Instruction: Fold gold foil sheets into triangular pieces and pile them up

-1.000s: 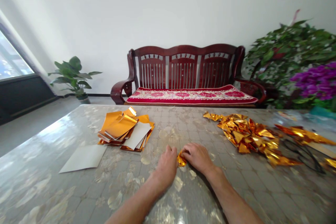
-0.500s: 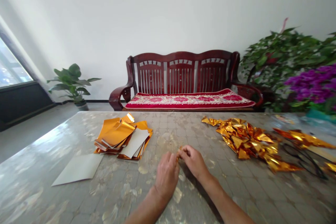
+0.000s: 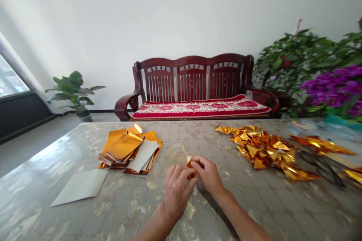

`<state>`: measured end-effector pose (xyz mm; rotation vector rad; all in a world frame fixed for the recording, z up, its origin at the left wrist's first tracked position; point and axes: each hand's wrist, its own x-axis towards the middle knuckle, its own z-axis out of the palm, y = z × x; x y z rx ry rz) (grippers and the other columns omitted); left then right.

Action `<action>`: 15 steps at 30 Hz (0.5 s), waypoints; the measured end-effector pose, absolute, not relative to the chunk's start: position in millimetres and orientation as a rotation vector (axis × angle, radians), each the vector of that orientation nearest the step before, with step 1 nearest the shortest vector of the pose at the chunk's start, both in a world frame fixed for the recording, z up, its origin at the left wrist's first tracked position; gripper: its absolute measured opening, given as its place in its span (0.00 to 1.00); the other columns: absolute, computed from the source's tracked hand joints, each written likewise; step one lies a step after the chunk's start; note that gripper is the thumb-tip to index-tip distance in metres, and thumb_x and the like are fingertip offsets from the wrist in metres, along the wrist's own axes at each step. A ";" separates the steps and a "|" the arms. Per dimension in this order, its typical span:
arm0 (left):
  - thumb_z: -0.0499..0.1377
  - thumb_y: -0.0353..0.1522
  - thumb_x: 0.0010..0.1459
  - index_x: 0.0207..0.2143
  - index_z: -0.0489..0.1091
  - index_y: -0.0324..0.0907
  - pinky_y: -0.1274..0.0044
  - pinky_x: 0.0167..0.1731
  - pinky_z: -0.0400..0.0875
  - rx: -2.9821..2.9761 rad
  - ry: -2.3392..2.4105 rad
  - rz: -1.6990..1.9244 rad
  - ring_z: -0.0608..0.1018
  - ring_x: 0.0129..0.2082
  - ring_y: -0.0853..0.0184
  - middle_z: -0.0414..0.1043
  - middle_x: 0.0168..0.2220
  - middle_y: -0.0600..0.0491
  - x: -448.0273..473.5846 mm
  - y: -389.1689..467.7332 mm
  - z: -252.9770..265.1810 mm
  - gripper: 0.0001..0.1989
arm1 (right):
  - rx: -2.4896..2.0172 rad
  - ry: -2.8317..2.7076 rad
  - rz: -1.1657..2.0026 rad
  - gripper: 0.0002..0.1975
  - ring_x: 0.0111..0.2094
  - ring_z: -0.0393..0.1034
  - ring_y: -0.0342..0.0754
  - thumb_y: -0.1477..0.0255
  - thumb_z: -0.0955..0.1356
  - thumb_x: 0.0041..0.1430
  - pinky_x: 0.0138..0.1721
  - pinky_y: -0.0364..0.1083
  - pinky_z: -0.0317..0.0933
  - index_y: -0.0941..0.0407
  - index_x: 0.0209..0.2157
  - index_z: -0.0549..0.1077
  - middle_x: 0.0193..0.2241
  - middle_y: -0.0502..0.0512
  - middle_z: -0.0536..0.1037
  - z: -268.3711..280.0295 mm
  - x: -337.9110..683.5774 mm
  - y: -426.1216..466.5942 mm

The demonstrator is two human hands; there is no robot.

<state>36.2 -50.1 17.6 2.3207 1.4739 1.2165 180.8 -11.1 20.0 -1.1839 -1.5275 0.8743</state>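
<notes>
Left hand [image 3: 177,186] and right hand [image 3: 208,175] pinched gold paper [image 3: 192,175] at lower centre, apparently to steady it. Sheets [image 3: 121,143] lay centre-left, folded pieces [image 3: 256,148] centre-right, presumably to keep them separate.

Head camera: the single view, worn on the person's head, above the near side of the table [image 3: 271,207].
Facing: forward and somewhat down, over the surface to the wooden bench [image 3: 190,79] beyond its far edge and the white wall [image 3: 175,11] behind, both seen nearly square-on.
Far edge: runs almost level, a little below mid-frame.
Far left corner: in view; the left edge slants from it toward the lens and leaves at the left border.
Near edge: cut off by the bottom border.
Right side: the surface runs out past the right border.
Nearness: left hand [image 3: 178,186] and right hand [image 3: 208,173] close, low centre; bench well beyond.
</notes>
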 end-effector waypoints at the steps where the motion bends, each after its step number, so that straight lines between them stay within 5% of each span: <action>1: 0.52 0.38 0.66 0.42 0.74 0.47 0.69 0.46 0.67 2.193 1.487 1.329 0.73 0.42 0.63 0.75 0.41 0.50 34.8 -46.0 18.9 0.12 | -1.167 -1.537 0.866 0.11 0.31 0.71 0.47 0.64 0.64 0.58 0.35 0.43 0.62 0.55 0.30 0.74 0.27 0.51 0.77 20.5 180.9 -11.5; 4: 0.50 0.35 0.66 0.48 0.72 0.44 0.72 0.47 0.69 1.826 1.523 1.479 0.74 0.47 0.64 0.74 0.46 0.48 31.7 -29.1 23.3 0.14 | -1.134 -1.595 0.832 0.10 0.32 0.70 0.47 0.65 0.65 0.58 0.37 0.43 0.62 0.55 0.30 0.75 0.28 0.50 0.77 19.9 180.0 -12.5; 6: 0.54 0.34 0.62 0.50 0.72 0.42 0.76 0.43 0.71 1.665 1.468 1.371 0.77 0.42 0.66 0.76 0.45 0.48 30.8 -18.5 25.5 0.15 | -1.117 -1.627 0.823 0.10 0.32 0.70 0.46 0.65 0.64 0.59 0.37 0.42 0.62 0.55 0.29 0.74 0.28 0.50 0.77 19.0 178.9 -13.3; 11: 0.61 0.34 0.52 0.38 0.77 0.38 0.78 0.32 0.70 1.523 1.350 1.250 0.75 0.29 0.68 0.77 0.30 0.52 32.7 -9.8 24.4 0.12 | -1.080 -1.632 0.807 0.11 0.32 0.69 0.46 0.64 0.64 0.61 0.36 0.42 0.61 0.55 0.30 0.74 0.28 0.50 0.76 20.6 179.1 -15.0; 15: 0.62 0.36 0.51 0.30 0.77 0.38 0.77 0.32 0.68 1.470 1.330 1.325 0.75 0.29 0.67 0.77 0.28 0.51 35.4 -13.3 24.2 0.09 | -1.072 -1.662 0.779 0.12 0.32 0.69 0.46 0.64 0.64 0.63 0.36 0.42 0.61 0.55 0.31 0.74 0.28 0.50 0.75 20.8 180.5 -16.3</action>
